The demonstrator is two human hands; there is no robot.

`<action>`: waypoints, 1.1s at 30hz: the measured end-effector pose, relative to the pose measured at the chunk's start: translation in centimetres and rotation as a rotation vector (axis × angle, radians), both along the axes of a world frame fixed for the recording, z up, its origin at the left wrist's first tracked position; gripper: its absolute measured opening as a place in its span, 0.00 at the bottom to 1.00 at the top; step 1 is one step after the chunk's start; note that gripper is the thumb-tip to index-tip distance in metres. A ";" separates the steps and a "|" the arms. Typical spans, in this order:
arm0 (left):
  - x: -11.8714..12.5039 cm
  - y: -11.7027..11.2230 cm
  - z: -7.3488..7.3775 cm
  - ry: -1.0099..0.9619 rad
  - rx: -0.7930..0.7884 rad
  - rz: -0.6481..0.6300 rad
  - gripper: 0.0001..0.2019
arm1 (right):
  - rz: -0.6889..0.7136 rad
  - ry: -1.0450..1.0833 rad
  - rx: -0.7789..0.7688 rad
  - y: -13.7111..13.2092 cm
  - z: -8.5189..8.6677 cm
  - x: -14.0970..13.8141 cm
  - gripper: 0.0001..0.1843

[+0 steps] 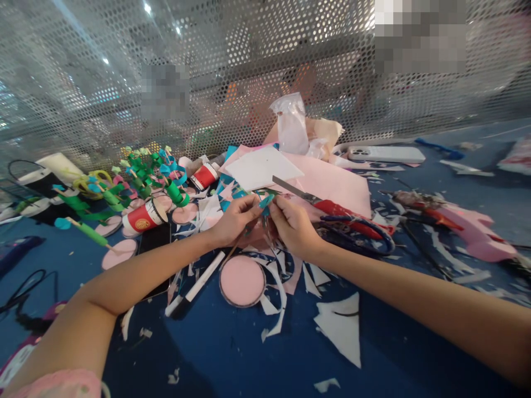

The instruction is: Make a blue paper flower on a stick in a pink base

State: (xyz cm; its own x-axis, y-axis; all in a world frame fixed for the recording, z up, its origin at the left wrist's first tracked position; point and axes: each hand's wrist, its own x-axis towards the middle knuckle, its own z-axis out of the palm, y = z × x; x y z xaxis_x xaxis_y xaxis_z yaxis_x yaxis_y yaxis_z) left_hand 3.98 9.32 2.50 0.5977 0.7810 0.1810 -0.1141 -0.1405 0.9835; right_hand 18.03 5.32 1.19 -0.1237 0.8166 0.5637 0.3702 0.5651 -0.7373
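Head view: our left hand [239, 220] and right hand [295, 225] pinch closed on a blue piece [266, 201], pink disc [243, 281] nearer!

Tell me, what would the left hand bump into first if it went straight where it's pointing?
Probably the right hand, just past the small blue piece at the left hand's grip; depth is hard to judge here.
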 end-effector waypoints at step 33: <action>-0.6 0.9 1.0 0.109 -0.419 -0.212 0.17 | -0.172 -0.616 0.380 1.2 -0.9 1.9 0.04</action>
